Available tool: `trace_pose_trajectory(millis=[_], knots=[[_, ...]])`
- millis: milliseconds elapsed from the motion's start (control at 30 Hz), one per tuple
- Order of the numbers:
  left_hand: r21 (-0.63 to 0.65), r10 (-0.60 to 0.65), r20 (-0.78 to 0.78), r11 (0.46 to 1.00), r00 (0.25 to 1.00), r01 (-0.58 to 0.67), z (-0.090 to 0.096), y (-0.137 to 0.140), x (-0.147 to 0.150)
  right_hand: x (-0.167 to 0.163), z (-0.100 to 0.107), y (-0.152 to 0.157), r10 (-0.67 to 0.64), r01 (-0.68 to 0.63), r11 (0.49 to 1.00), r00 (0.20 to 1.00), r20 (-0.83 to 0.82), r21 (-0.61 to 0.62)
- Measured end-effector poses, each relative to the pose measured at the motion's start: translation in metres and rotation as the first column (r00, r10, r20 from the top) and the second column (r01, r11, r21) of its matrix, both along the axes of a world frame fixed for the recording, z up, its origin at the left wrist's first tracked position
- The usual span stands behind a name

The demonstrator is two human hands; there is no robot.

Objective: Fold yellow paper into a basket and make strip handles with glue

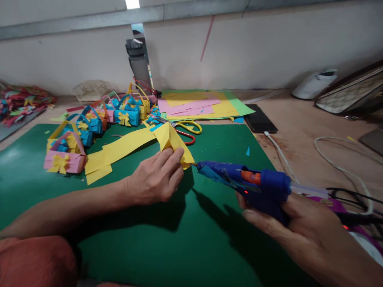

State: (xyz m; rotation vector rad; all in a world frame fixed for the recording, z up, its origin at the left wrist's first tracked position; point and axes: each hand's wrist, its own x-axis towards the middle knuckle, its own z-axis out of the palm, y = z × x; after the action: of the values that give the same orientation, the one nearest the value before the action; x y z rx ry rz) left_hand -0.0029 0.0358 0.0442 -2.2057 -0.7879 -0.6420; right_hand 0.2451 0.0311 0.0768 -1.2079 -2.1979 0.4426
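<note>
My left hand [158, 173] is closed on a folded piece of yellow paper [172, 137], held up over the green mat [143, 247]. Wrapped round the handle of a blue hot glue gun [239, 177] is my right hand [296, 227]. The gun points left, and its nozzle meets the lower right edge of the yellow paper; whether glue is coming out is too small to tell. A small red light glows on the gun's side, and a clear glue stick [309, 190] sticks out of its back. Flat yellow paper strips [119, 153] lie on the mat beyond my left forearm.
Several small paper baskets [65, 159] with bows stand at the left. Scissors [191, 127] lie behind the yellow paper. Farther back are stacked coloured sheets [206, 104], a grey bottle [139, 65] and a black phone [260, 118] on a white cable. Cords [353, 195] run at the right.
</note>
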Motion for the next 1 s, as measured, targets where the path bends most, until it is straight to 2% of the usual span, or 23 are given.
trace_pose_trajectory(millis=[167, 400, 600, 833, 933, 1000], knots=[[-0.021, -0.028, 0.005, 0.999, 1.000, 0.028, 0.001, 0.000, -0.001, -0.003, -0.001, -0.001, -0.038, 0.038, 0.999, 0.999, 0.010, -0.033], [-0.018, -0.027, -0.009, 0.999, 1.000, 0.027, 0.002, 0.001, -0.001, 0.002, 0.000, -0.003, -0.098, 0.109, 0.972, 0.993, 0.062, -0.210], [-0.017, -0.028, -0.004, 0.999, 1.000, 0.028, 0.003, 0.001, 0.000, 0.002, -0.001, -0.005, -0.104, 0.112, 0.956, 0.994, 0.045, -0.270], [-0.020, -0.021, 0.002, 1.000, 1.000, 0.021, 0.002, 0.001, -0.001, 0.002, 0.001, -0.005, -0.067, 0.068, 0.981, 0.998, 0.014, -0.184], [-0.030, -0.017, 0.016, 0.999, 1.000, 0.018, 0.001, 0.002, -0.002, 0.003, 0.006, -0.005, -0.012, 0.013, 0.978, 1.000, 0.006, -0.209], [-0.032, -0.007, 0.020, 0.999, 1.000, 0.008, 0.002, 0.003, -0.003, 0.004, 0.010, -0.005, -0.050, 0.053, 0.986, 0.998, 0.025, -0.158]])
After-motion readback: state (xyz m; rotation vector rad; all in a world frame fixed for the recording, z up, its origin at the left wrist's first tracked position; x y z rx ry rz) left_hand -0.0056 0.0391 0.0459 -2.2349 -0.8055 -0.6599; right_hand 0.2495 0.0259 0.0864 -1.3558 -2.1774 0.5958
